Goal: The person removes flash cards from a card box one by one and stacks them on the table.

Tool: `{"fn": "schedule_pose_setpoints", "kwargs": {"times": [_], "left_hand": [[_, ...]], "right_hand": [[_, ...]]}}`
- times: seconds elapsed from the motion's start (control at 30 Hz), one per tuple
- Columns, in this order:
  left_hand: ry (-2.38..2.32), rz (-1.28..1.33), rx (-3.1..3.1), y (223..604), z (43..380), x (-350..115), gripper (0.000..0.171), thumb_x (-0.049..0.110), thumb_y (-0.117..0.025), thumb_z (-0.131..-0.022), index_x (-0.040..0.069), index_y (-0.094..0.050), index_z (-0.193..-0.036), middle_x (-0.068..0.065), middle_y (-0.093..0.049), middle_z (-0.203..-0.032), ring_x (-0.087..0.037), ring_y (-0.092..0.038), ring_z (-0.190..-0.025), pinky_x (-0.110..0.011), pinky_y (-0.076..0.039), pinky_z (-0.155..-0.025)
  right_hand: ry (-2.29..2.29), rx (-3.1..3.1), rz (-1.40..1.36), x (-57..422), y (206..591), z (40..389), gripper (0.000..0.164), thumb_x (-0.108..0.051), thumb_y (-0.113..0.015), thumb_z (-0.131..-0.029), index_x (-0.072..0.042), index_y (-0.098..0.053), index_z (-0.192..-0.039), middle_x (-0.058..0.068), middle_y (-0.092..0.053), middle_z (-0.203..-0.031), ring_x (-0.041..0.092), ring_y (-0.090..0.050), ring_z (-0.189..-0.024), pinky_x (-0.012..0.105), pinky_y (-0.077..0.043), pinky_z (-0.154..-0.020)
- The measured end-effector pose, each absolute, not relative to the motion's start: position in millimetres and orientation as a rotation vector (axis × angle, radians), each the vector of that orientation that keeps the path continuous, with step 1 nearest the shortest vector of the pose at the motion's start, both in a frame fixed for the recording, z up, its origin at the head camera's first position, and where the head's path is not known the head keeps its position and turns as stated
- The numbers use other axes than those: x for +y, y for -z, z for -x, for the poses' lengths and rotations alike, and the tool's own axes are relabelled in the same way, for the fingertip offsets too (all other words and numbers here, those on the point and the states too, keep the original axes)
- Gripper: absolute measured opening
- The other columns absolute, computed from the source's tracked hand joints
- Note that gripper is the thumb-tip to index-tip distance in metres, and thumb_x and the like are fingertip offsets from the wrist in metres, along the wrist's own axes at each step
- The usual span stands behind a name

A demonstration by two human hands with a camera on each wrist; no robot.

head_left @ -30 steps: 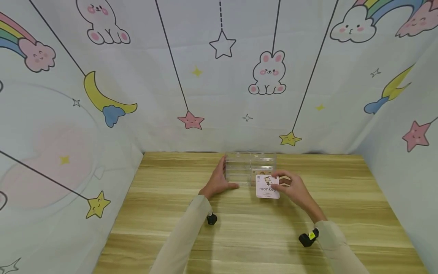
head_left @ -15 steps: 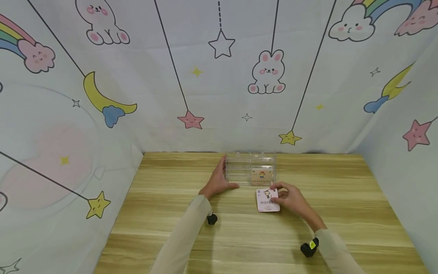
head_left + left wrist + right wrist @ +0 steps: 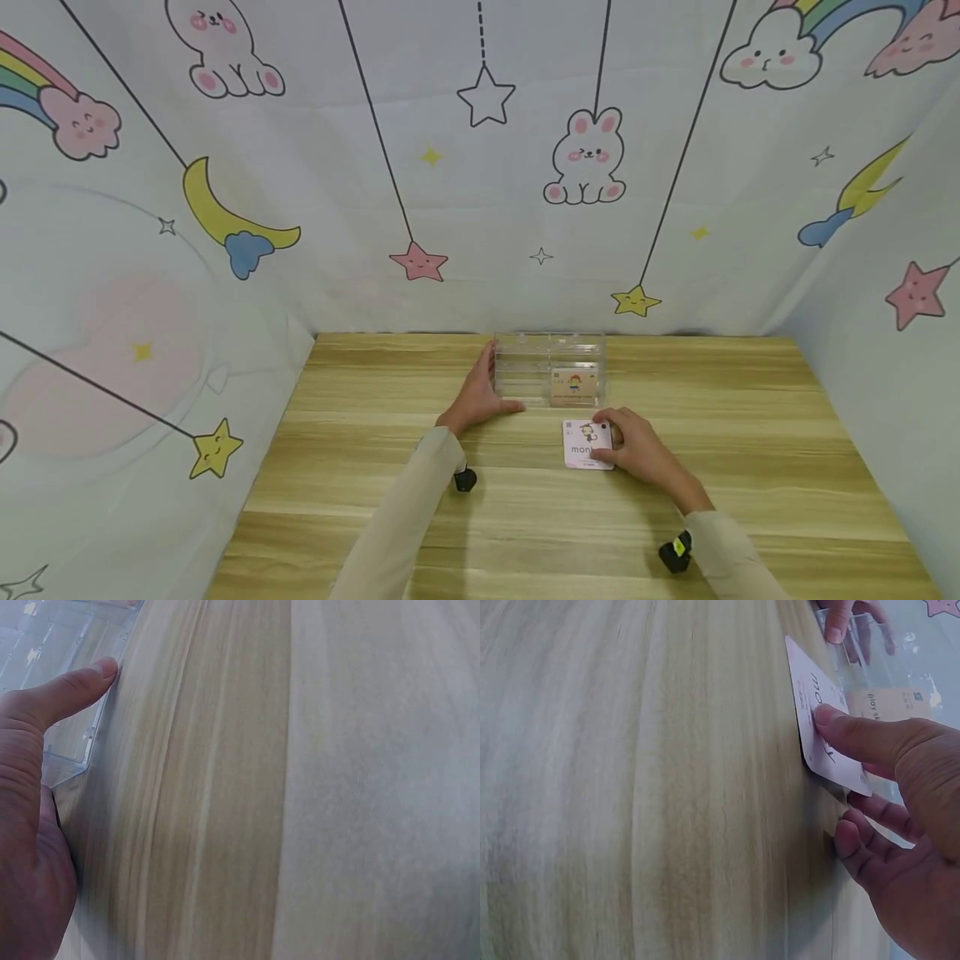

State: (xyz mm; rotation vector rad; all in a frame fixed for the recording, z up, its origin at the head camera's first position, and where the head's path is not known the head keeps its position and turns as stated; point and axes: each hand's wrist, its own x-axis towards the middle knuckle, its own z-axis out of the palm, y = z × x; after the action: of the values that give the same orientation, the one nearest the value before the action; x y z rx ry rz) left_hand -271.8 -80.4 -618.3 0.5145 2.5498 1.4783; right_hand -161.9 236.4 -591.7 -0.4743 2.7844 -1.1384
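Note:
In the head view, a clear plastic box [image 3: 522,385] with several compartments stands near the back edge of the table. Its front right compartment holds a tan card [image 3: 574,387] with a cartoon child. My left hand [image 3: 477,402] holds the box's left front corner, thumb along the front and fingers by the left side; the fingers are mostly hidden in the left wrist view. Just in front of the box, my right hand [image 3: 640,448] pinches a pale pink monkey card [image 3: 580,442] by its right edge. In the right wrist view, the thumb covers part of the word, and the card looks tilted above the wood.
The wood-grain table [image 3: 540,533] extends in front of the box and to both sides. White cloth [image 3: 360,208] printed with stars and bunnies hangs behind the table and along its sides. A black wrist camera [image 3: 676,552] is strapped at the right cuff, another at the left.
The monkey card and my right hand have moved from in front of the box's right compartment toward me, uncovering the tan card. My left hand and the box have stayed in place.

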Motion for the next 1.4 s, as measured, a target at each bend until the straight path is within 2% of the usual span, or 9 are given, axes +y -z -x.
{"fn": "schedule_pose_setpoints", "kwargs": {"times": [0.23,0.37,0.5,0.97,1.13,1.4], "left_hand": [[-1.486,-0.514,2.543,620,272,-81,0.138,0.027,-0.100,-0.070,0.013,-0.002,-0.167,-0.013,-0.016,-0.171,-0.024,-0.026,-0.154,-0.031,-0.030,-0.122],[-1.486,-0.514,2.539,621,272,-81,0.138,0.027,-0.099,-0.071,0.014,-0.001,-0.167,-0.011,-0.017,-0.171,-0.023,-0.026,-0.154,-0.029,-0.029,-0.122],[-1.480,-0.510,2.535,621,272,-81,0.139,0.027,-0.099,-0.071,0.015,0.000,-0.167,-0.011,-0.015,-0.172,-0.022,-0.024,-0.155,-0.029,-0.029,-0.122],[-1.466,-0.512,2.552,619,271,-81,0.139,0.028,-0.099,-0.071,0.014,0.000,-0.168,-0.011,-0.013,-0.172,-0.024,-0.024,-0.155,-0.033,-0.029,-0.123],[-1.462,-0.501,2.548,619,270,-80,0.139,0.027,-0.099,-0.071,0.015,0.001,-0.167,-0.010,-0.013,-0.172,-0.023,-0.023,-0.155,-0.031,-0.028,-0.123],[-1.456,-0.499,2.548,617,270,-80,0.138,0.027,-0.099,-0.072,0.015,0.000,-0.167,-0.010,-0.013,-0.172,-0.022,-0.023,-0.155,-0.029,-0.028,-0.123]], "right_hand": [[1.059,2.832,0.452,235,595,161,0.049,-0.021,-0.091,-0.081,-0.004,-0.069,-0.122,0.011,-0.061,-0.116,0.025,-0.055,-0.098,0.042,-0.047,-0.085],[1.008,2.820,0.442,235,594,160,0.051,-0.023,-0.090,-0.084,-0.004,-0.069,-0.126,0.013,-0.059,-0.122,0.030,-0.057,-0.109,0.049,-0.049,-0.094],[0.979,2.818,0.449,235,592,160,0.050,-0.023,-0.089,-0.085,-0.004,-0.070,-0.127,0.015,-0.058,-0.123,0.032,-0.056,-0.110,0.052,-0.049,-0.095],[0.950,2.814,0.471,235,592,161,0.050,-0.026,-0.088,-0.085,-0.003,-0.070,-0.125,0.011,-0.059,-0.119,0.026,-0.054,-0.102,0.046,-0.048,-0.088],[0.983,2.830,0.473,236,590,161,0.049,-0.027,-0.087,-0.087,-0.002,-0.069,-0.126,0.010,-0.060,-0.115,0.025,-0.056,-0.101,0.047,-0.050,-0.088],[1.142,2.894,0.463,238,580,174,0.047,-0.019,-0.083,-0.091,-0.002,-0.067,-0.132,0.012,-0.065,-0.108,0.022,-0.053,-0.087,0.035,-0.047,-0.072]]}}
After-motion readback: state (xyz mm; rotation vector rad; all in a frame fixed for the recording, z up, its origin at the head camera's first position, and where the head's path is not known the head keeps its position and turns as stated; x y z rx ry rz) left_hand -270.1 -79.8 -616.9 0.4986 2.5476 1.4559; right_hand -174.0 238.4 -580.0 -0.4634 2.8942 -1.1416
